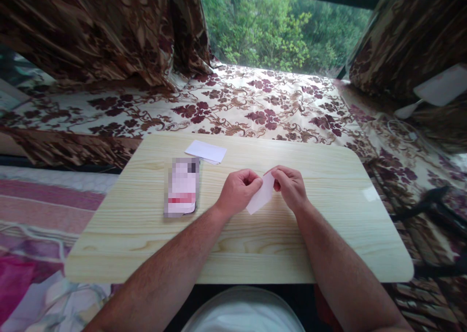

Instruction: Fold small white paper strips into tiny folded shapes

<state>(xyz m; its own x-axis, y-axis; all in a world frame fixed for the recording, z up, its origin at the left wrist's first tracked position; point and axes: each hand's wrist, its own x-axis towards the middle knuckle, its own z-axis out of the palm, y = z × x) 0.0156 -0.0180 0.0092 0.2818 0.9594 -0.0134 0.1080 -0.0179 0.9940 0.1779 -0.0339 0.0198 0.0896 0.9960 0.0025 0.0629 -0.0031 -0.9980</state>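
A small white sheet of paper [260,197] is held between my two hands above the middle of the table. My left hand [240,189] pinches its left edge between thumb and fingers. At the upper right corner, my right hand [289,183] grips the same paper with curled fingers. The sheet tilts, with its lower corner pointing down toward the table. Farther back on the left lies a small stack of white paper [206,152]. Closer to me, beside that stack, is a phone-shaped object [182,186], pixelated, pale with a red band.
The light wood-grain table [120,239] has rounded corners. Behind it, a ledge with a floral cover [262,98] runs below the window, between brown patterned curtains [120,30]. Striped bedding [47,200] lies at the left. A white lamp-like object [441,86] stands at the right.
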